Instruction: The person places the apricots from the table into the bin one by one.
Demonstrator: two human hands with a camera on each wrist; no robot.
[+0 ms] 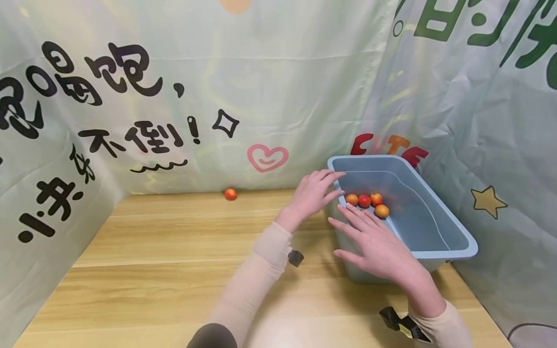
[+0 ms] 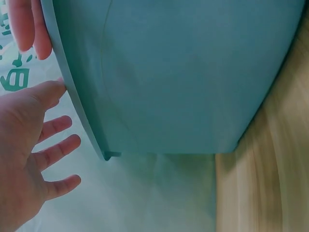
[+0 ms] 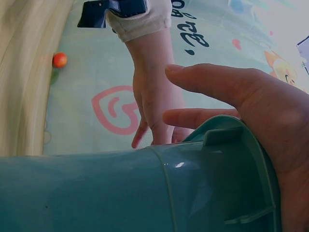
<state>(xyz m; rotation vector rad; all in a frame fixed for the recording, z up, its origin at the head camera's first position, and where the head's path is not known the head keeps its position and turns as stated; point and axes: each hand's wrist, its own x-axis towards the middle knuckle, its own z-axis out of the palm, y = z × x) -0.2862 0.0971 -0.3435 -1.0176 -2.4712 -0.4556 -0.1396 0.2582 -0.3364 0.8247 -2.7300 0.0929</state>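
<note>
A blue-grey plastic bin (image 1: pixel 448 253) stands at the right of the table. Several small round fruits (image 1: pixel 381 211), orange to red, lie in its far left part. Near the bin's left rim my left hand (image 1: pixel 311 194) spreads its fingers; in the left wrist view its thumb reaches the rim. Over the near left corner my right hand (image 1: pixel 378 244) extends straight, parted fingers, palm down. Neither hand holds anything. Another red-orange fruit (image 1: pixel 230 194) sits on the table by the back curtain, also visible in the right wrist view (image 3: pixel 60 60).
A wooden table (image 1: pixel 174 261) runs under everything. Printed cloth curtains (image 1: pixel 270 96) hang along the back and both sides, close behind and to the right of the bin. A dark cable (image 1: pixel 528 326) curves at the lower right.
</note>
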